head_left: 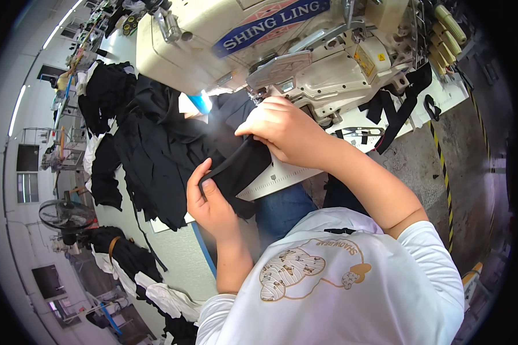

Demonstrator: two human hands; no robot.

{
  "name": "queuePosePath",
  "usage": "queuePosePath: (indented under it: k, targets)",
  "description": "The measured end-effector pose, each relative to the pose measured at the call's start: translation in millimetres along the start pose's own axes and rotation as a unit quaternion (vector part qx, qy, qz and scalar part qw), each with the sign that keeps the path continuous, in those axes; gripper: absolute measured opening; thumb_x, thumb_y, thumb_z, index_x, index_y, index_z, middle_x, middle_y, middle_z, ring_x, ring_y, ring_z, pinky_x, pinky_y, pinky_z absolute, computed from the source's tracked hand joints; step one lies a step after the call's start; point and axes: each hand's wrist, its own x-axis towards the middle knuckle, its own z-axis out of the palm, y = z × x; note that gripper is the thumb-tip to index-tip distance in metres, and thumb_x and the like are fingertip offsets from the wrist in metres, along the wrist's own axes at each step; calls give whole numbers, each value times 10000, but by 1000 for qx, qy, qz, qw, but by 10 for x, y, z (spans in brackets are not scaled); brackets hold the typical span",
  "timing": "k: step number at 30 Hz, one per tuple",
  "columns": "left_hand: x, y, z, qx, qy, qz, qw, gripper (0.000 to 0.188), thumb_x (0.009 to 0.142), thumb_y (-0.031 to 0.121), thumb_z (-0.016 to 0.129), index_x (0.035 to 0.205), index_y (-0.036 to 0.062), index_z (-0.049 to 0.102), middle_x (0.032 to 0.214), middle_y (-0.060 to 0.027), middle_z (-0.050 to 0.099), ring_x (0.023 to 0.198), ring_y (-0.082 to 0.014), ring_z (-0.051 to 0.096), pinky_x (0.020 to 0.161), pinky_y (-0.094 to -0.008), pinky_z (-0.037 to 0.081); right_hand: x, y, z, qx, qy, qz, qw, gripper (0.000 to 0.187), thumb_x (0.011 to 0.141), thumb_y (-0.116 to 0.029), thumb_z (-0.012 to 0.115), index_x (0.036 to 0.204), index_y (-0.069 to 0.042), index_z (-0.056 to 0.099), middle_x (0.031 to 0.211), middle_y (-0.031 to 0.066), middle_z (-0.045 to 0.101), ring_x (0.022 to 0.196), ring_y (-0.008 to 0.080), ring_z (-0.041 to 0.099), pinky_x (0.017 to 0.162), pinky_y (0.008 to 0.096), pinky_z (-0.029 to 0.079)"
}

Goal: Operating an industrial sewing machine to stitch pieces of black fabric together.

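Note:
A large piece of black fabric (161, 141) lies bunched on the white table, to the left of and under the head of a cream sewing machine (190, 46). My right hand (279, 129) pinches the edge of the cloth close to the machine's needle area, which my fingers partly hide. Lower and to the left, my left hand (210, 204) holds the folded edge of the same cloth between thumb and fingers. Between my two hands the edge runs as a narrow, raised strip. Part of the cloth hangs over the table's front edge toward my lap.
Small thread snips (362, 131) and black fabric strips (394, 112) lie on the table right of the machine. Cream thread cones (446, 37) stand at the far right. More black garments (106, 92) are piled at left. A fan (68, 215) stands beyond the table.

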Motion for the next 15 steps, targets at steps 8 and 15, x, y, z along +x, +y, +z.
queuePosePath:
  k: [8,15]
  targets:
    - [18,-151,-138,-117,-43,-49,991,385,991,251,761,1244,-25,673,1000,-36,623,917,-109,574,879,-237,456,135,-19,-56,18,-93,-19,995,147,893,-40,672,1029,-79,712,934,73,680,958,306,647,925,441,490]
    - [84,-100,-129,-20,-72,-142,987,249,929,-38,670,1167,-44,743,939,-39,683,865,-95,608,833,-238,483,209,-18,-46,47,-127,-16,991,98,916,-56,657,996,-93,700,918,73,666,958,306,643,909,435,497]
